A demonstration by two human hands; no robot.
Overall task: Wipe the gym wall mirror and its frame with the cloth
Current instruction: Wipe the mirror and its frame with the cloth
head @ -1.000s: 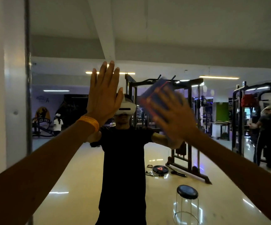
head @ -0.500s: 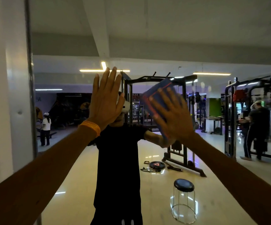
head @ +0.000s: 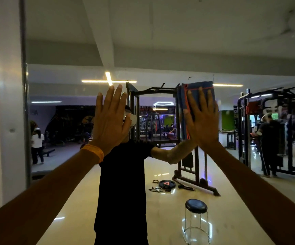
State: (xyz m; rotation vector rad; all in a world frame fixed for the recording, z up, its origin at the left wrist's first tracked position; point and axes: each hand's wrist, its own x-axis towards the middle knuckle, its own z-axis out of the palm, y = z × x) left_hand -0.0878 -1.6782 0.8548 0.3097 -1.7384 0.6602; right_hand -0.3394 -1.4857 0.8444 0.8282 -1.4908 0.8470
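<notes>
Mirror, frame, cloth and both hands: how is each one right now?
Mirror, upright on the wall, cloth pressed on it.
Frame, vertical strip at left, untouched.
Cloth, folded, held flat against the mirror.
Left hand, open, fingers straight, palm toward the mirror, holding nothing.
Right hand, open, flat over the cloth.

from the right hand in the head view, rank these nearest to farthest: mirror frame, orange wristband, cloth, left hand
1. cloth: directly under the right hand, pressed flat to the mirror.
2. left hand: to its left, fingers straight.
3. orange wristband: lower left, on the left wrist.
4. mirror frame: the upright strip at the far left.
</notes>
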